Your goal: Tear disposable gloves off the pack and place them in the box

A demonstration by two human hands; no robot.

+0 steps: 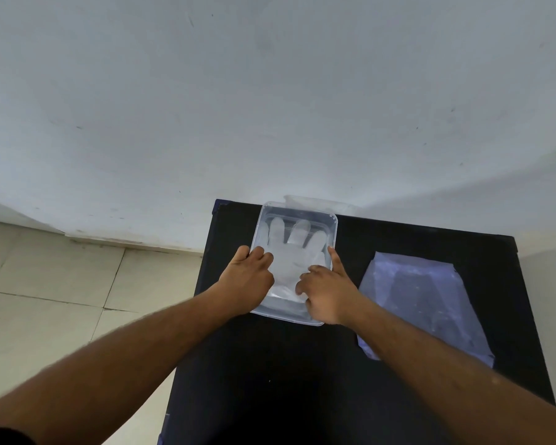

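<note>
Two bare forearms reach in from the bottom edge and meet over a clear plastic box [297, 216] standing on the black bench [270, 364]. Inside the box lies a translucent disposable glove [294, 248], flat, its fingers spread and pointing toward the far rim. The glove's cuff end sits toward the near side of the box, partly hidden under the hands.

The left hand [247, 277] rests at the box's left wall; its fingers curl over the rim and down onto the glove, so its grip is partly folded and presses rather than clamps. The right hand [326, 292] lies over the near right part of the box, with its fingers bent down onto the glove's lower palm and one finger stretched along the right wall. Whether either hand actually pinches the film cannot be told, since the glove is thin and see-through there.

Just behind the box, against the wall, a second clear piece [321, 202] peeks out; it may be a lid, but that is unclear. To the right of the box, well apart from it, the pack of gloves [427, 300] lies flat on the bench as a bluish, translucent sheet with angled corners.

Beyond the bench rises a pale grey wall [270, 91], and to the left the floor shows cream tiles [45, 284].
</note>
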